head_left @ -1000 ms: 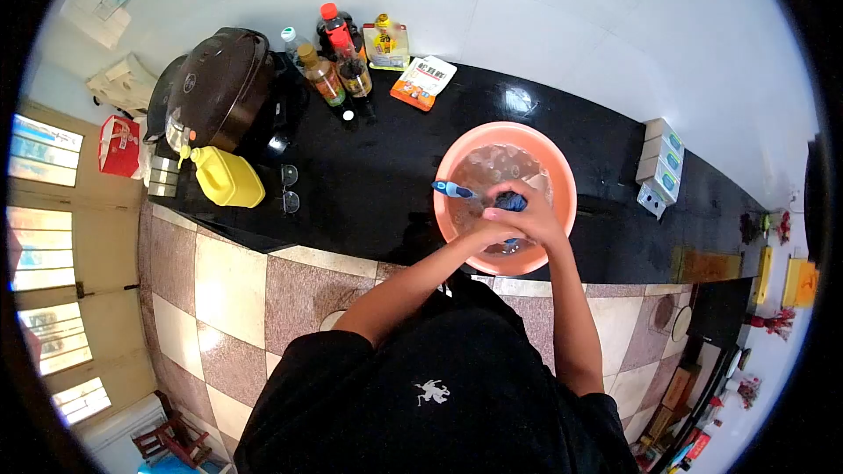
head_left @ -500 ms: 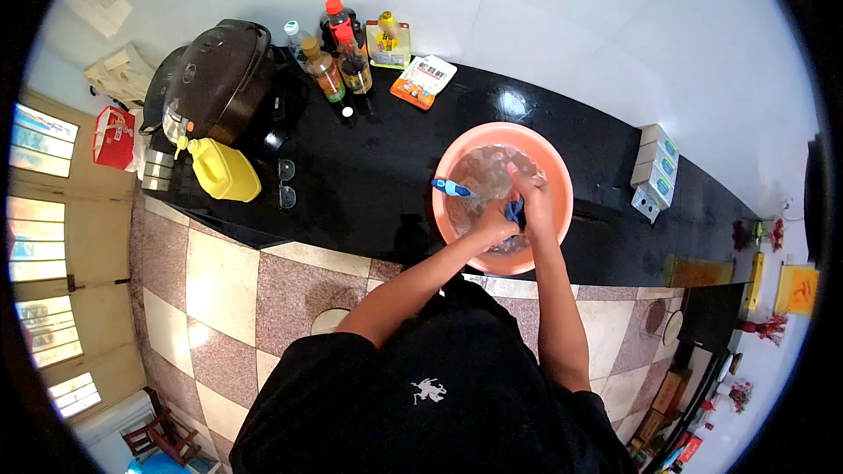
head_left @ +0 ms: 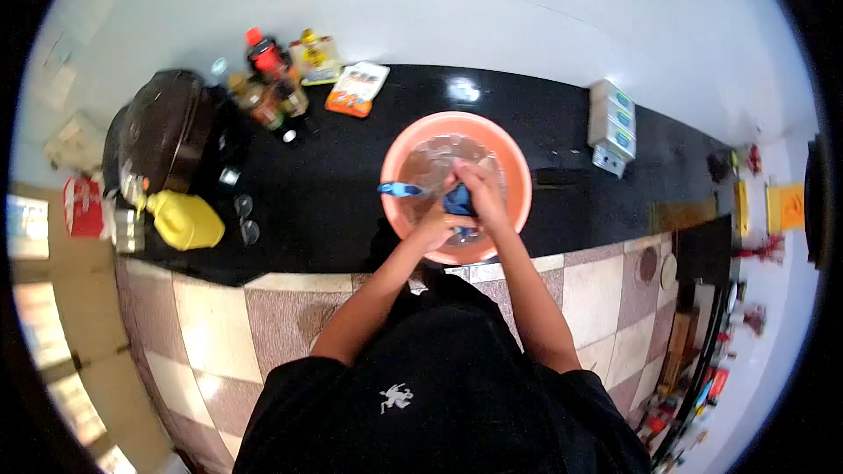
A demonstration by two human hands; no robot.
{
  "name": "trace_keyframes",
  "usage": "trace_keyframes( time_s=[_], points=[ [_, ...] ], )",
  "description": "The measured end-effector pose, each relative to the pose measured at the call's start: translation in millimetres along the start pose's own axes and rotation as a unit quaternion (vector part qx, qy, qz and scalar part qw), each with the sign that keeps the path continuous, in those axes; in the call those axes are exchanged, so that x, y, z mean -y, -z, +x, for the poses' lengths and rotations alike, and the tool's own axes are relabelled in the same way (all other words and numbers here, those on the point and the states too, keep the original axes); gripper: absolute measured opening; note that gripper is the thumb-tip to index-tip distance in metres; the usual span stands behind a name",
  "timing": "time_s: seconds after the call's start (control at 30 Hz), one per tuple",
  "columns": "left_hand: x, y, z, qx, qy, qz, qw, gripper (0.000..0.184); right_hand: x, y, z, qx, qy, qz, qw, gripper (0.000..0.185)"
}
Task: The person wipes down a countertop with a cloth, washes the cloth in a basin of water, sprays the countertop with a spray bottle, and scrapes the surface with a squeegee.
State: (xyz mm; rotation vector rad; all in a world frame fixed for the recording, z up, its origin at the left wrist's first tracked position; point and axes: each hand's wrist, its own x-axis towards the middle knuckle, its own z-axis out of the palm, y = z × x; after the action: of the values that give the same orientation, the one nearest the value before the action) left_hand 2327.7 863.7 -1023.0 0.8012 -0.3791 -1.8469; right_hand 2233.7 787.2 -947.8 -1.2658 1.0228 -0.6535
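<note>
A pink basin (head_left: 519, 167) of sudsy water stands on the black counter (head_left: 342, 202). Over the water, a bunched dark blue cloth (head_left: 458, 201) is held between my two hands. My left hand (head_left: 434, 228) grips its lower left side, fingers pointing right. My right hand (head_left: 481, 191) is closed on it from the upper right. On the basin's left rim rests a blue and white brush (head_left: 400, 189), its handle end sticking out and its other end hidden toward the water.
At the left are a dark brown cooker (head_left: 167, 132), a yellow jug (head_left: 186, 221) and glasses (head_left: 247, 219). Several sauce bottles (head_left: 268, 57) and an orange and white packet (head_left: 357, 89) are near the wall. Tissue packs (head_left: 612, 123) stand at the right.
The view has turned, so the counter things appear further left. My hands stay over the basin, and the bunched cloth now shows more between them.
</note>
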Motion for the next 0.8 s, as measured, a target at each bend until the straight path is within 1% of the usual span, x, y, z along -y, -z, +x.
trace_keyframes(
  time_s=[0.03,0.07,0.1,0.13,0.17,0.2,0.23,0.27,0.33,0.37,0.4,0.47,0.5,0.57,0.67,0.7,0.8],
  points=[
    [1,-3,-4,-0.013,-0.052,-0.088,0.995,0.078,-8,3,2,0.018,0.011,0.026,0.999,0.039],
    [-2,3,-7,-0.004,-0.038,-0.147,0.988,0.066,-6,6,-1,0.011,0.035,-0.009,0.999,0.039],
    [-4,8,-10,0.004,-0.024,-0.205,0.978,0.056,4,2,-9,-0.006,0.044,0.004,0.999,0.039],
    [-18,-3,-15,-0.004,0.001,-0.217,0.976,0.053,1,2,-12,-0.032,0.082,-0.026,0.996,0.04],
    [-27,-7,-17,0.063,0.01,-0.26,0.964,0.063,2,0,-17,-0.056,0.097,-0.07,0.991,0.043],
    [-34,-18,-20,0.041,-0.005,-0.224,0.974,0.072,-2,-5,-17,-0.073,0.163,-0.116,0.977,0.038],
    [-33,-25,-17,-0.022,0.0,-0.196,0.98,0.075,-6,-4,-22,-0.074,0.215,-0.205,0.952,0.035],
    [-31,-31,-15,-0.086,0.001,-0.166,0.982,0.077,7,-6,-29,-0.072,0.262,-0.294,0.916,0.033],
    [-36,-28,-16,-0.053,-0.014,-0.261,0.964,0.076,10,-7,-32,-0.065,0.279,-0.304,0.909,0.032],
    [-51,-49,-28,-0.11,-0.012,-0.269,0.957,0.074,12,-3,-33,-0.068,0.286,-0.313,0.903,0.032],
    [-61,-61,-29,-0.118,-0.006,-0.235,0.965,0.074,15,-3,-36,-0.1,0.304,-0.34,0.884,0.032],
    [-62,-51,-12,-0.044,0.017,-0.15,0.988,0.073,21,-12,-44,-0.153,0.332,-0.392,0.844,0.031],
    [-62,-44,-6,-0.023,0.02,-0.122,0.992,0.073,18,-16,-44,-0.168,0.313,-0.39,0.85,0.029],
    [-50,-36,5,-0.018,0.02,-0.115,0.993,0.072,15,-23,-39,-0.194,0.282,-0.379,0.859,0.026],
    [-38,-23,12,-0.019,0.02,-0.117,0.993,0.072,21,-26,-35,-0.182,0.304,-0.367,0.86,0.021],
    [-34,-20,14,-0.017,0.022,-0.116,0.993,0.072,27,-25,-34,-0.178,0.296,-0.366,0.864,0.017],
    [-25,-7,22,-0.016,0.019,-0.118,0.993,0.071,27,-25,-21,-0.182,0.28,-0.382,0.862,0.016]
  ],
)
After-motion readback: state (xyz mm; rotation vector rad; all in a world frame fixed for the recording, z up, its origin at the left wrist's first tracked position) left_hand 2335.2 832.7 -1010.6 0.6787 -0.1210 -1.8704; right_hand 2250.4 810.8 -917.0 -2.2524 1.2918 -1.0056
